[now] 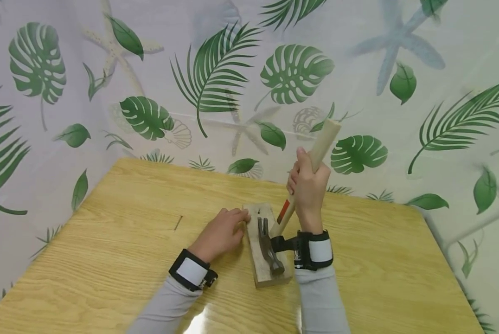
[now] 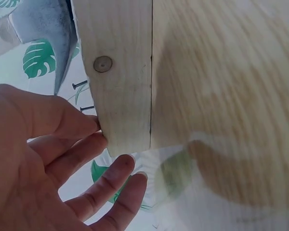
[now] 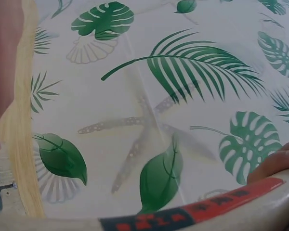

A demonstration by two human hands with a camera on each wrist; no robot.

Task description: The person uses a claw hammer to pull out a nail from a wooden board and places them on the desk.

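A claw hammer [image 1: 268, 248] lies with its metal head over the top of a pale wooden block [image 1: 255, 250]. Its handle slants up and away, and my right hand [image 1: 310, 190] grips it around the middle. At the block's far left corner, my left hand [image 1: 222, 232] holds the edge with thumb and fingertips; the last two fingers stand apart from the wood in the left wrist view. Two nails [image 2: 80, 84] stick out of the block's top there, near the hammer claw [image 2: 62, 53]. The right wrist view catches the handle's red and black label [image 3: 192, 211].
A loose nail [image 1: 178, 222] lies on the wood-grain table [image 1: 128, 241], left of the block. Behind the table hangs a pale sheet [image 1: 216, 153] printed with leaves and starfish. A round knot [image 2: 103, 64] marks the block's side.
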